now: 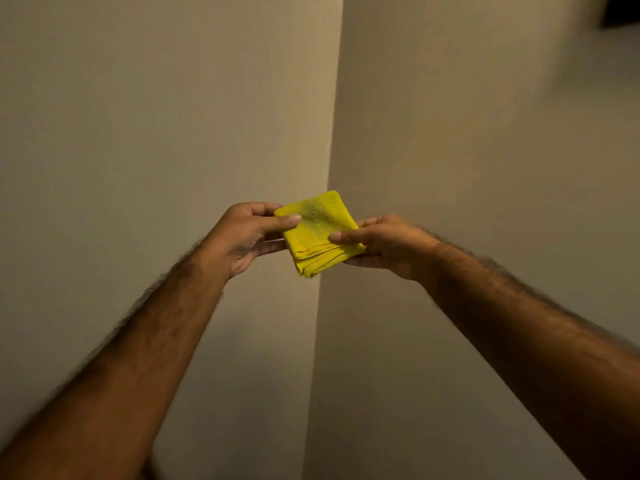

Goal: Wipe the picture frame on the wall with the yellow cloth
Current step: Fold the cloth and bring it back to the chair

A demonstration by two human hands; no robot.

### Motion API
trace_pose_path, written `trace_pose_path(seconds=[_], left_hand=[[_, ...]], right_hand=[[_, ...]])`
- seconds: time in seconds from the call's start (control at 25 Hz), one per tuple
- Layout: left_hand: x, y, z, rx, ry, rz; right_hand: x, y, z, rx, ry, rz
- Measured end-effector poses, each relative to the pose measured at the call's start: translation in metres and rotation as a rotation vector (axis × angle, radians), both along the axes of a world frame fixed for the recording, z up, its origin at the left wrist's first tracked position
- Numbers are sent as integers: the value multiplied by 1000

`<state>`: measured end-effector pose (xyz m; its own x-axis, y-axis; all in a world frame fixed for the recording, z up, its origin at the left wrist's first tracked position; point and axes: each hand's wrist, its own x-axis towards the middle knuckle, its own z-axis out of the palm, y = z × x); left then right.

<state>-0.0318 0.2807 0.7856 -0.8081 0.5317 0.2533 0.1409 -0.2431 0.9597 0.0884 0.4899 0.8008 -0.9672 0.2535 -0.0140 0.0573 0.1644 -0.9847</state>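
Observation:
A yellow cloth [318,233], folded into a small square of several layers, is held up in front of a wall corner. My left hand [242,237] pinches its left edge, thumb on top and fingers beneath. My right hand [384,244] grips the right edge the same way. A dark corner of something [621,10] shows at the top right on the wall; it may be the picture frame, but too little of it is visible to tell.
Two plain beige walls meet at a projecting vertical corner [329,133] just behind the cloth. The left wall [156,116] and the right wall [485,150] are bare in the dim, warm light.

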Motion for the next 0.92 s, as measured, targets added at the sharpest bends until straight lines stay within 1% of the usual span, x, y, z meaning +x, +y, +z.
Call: trace_pose_path(seconds=[0.08,0.16,0.24,0.4,0.56,0.64,0.76,0.92], left_hand=[[-14,-26,-42,-9,-113,16],[-23,-51,-86,-23,-182,65],[-31,-83,-136,-49,-234,148],[-45,-147,-242,-132,-355,294],[-50,-197,-344,-239,-481,369],[-51,-224,-405,-285,-566,399],[-44,-256,-498,-330,-698,430],[-26,-280,-603,-359,-843,470]], right_hand=[[-24,-11,-39,-33,-53,23],[-46,-25,-78,-100,-118,55],[-72,-48,-125,-163,-228,107],[-115,-100,-228,-210,-432,212],[-143,-149,-335,-206,-610,314],[-154,-174,-401,-198,-702,341],[-161,-207,-505,-183,-794,336],[-157,-237,-616,-149,-870,293]])
